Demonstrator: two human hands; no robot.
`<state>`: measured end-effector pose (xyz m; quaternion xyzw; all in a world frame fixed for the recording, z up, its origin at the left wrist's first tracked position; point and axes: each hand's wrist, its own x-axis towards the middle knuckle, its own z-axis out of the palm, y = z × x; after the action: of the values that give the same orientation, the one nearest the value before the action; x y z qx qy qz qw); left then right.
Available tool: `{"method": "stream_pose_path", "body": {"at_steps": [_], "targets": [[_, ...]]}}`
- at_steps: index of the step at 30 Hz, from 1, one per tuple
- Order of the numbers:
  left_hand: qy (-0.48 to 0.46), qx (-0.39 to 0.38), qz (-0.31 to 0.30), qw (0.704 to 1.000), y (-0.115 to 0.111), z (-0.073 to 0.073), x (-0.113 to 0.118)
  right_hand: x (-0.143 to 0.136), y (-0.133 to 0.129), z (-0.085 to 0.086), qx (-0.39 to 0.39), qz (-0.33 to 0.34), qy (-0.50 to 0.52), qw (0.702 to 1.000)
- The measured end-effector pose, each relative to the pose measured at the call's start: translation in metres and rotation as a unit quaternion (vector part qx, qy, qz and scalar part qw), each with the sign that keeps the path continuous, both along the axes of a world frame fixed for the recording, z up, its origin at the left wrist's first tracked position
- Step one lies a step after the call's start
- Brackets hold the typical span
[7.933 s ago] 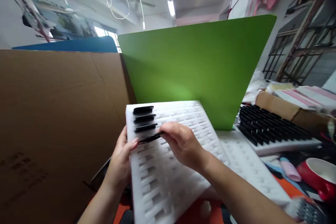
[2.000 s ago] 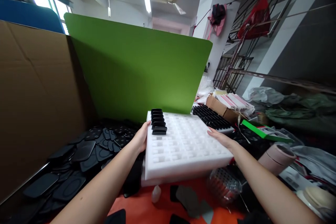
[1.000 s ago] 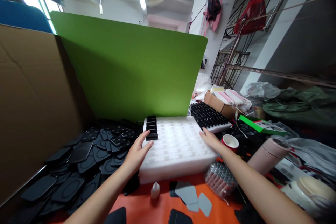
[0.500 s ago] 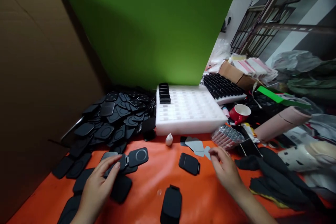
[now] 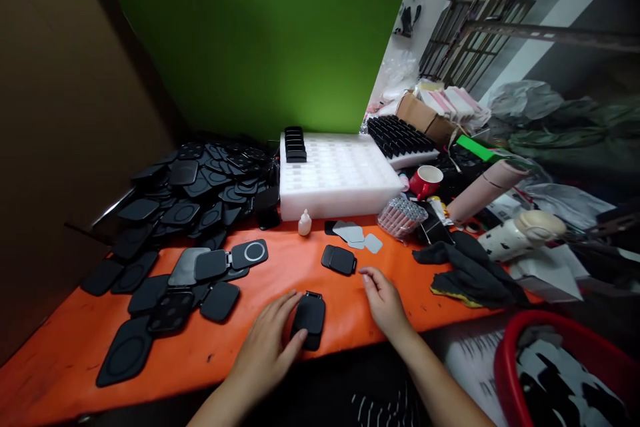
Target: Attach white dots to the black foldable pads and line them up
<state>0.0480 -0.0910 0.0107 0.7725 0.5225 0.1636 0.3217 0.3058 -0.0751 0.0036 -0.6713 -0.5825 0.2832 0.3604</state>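
My left hand [image 5: 273, 333] rests at the left side of a folded black device [image 5: 310, 317] near the table's front edge, its thumb and fingers apart around that side. Over the orange cloth to the right is my right hand [image 5: 383, 300], fingers loosely curled; whether anything sits between them is too small to tell. Just beyond its fingertips lies another folded black device [image 5: 339, 259]. An unfolded black device with a pale ring [image 5: 249, 253] lies on the left. Grey rounded sheets [image 5: 350, 233] and a small white dropper bottle [image 5: 305, 223] are farther back.
A big pile of black pads [image 5: 200, 180] covers the back left. Behind the bottle stands a white foam tray [image 5: 340, 197] with a short row of black pieces. A red mug [image 5: 426, 181], dark gloves [image 5: 465, 273] and a red basin [image 5: 510, 353] are on the right.
My left hand has left the unfolded device and moved right to the folded one at the front. My right hand has drawn back from the grey sheets. The view has tilted down.
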Motion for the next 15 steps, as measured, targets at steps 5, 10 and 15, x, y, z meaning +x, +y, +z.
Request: {"method": "stream_pose_path", "body": {"at_steps": [5,10,15], "targets": [[0.071,-0.011,-0.078,0.994,0.014,0.002,0.010,-0.011,0.027,0.015,-0.018,0.123,-0.201,0.972],[0.127,-0.055,-0.089,0.986,0.033,0.024,0.022,-0.027,0.077,0.032,-0.101,0.222,-0.340,0.908],[0.169,-0.105,-0.072,0.977,0.044,0.035,0.018,-0.024,0.097,0.047,-0.129,0.316,-0.336,0.878]]}}
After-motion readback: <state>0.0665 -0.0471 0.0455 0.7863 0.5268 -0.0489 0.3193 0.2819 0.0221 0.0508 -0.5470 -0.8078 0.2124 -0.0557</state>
